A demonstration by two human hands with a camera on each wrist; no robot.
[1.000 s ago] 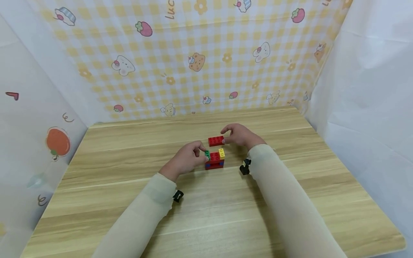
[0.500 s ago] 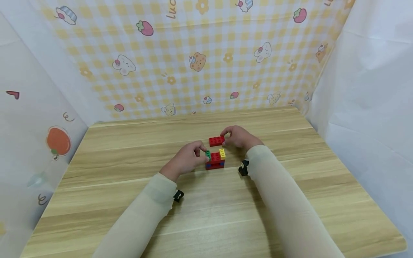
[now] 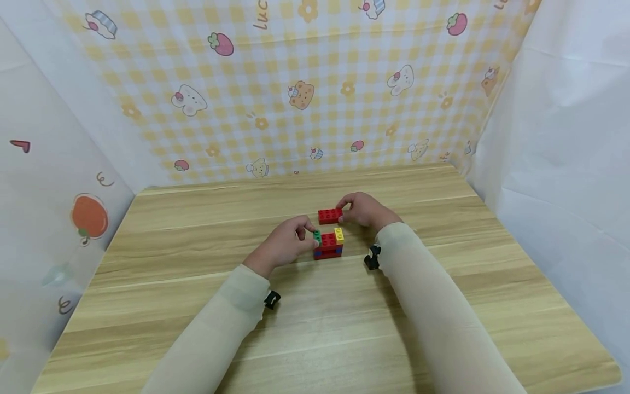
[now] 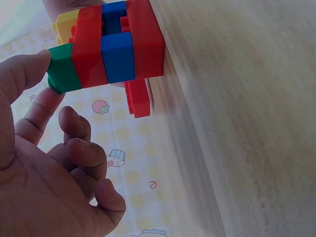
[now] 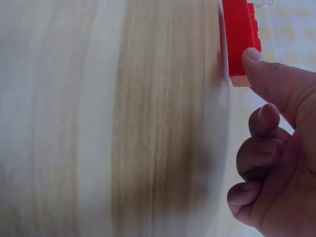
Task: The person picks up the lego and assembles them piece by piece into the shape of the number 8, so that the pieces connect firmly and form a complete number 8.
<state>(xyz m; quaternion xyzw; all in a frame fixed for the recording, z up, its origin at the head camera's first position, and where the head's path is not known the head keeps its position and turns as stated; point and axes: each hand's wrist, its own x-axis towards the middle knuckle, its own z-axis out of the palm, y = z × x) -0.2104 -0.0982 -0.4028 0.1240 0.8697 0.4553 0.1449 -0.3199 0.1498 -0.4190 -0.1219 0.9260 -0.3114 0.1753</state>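
A small stack of toy bricks stands mid-table: a red brick (image 4: 148,39) at the bottom, two blue bricks (image 4: 117,58) above it, then another red brick (image 4: 90,49). On top sit a green brick (image 4: 64,68) at the left end and a yellow brick (image 3: 339,235) at the right. My left hand (image 3: 287,241) pinches the green brick between thumb and forefinger, its other fingers curled loosely. Just behind the stack lies a separate red brick (image 3: 329,215), studs up. My right hand (image 3: 365,210) pinches its right end, the thumb on the near side.
The wood-grain table (image 3: 315,328) stretches around the bricks, with a rounded corner at the front right. A yellow checked cloth (image 3: 275,65) hangs behind it, and white sheets (image 3: 566,164) flank both sides. A small black device (image 3: 373,257) is on the right wrist.
My right hand has come in slightly, and its forefinger has closed onto the loose red brick's end. The left hand stays on the green brick, and the stack has not visibly moved.
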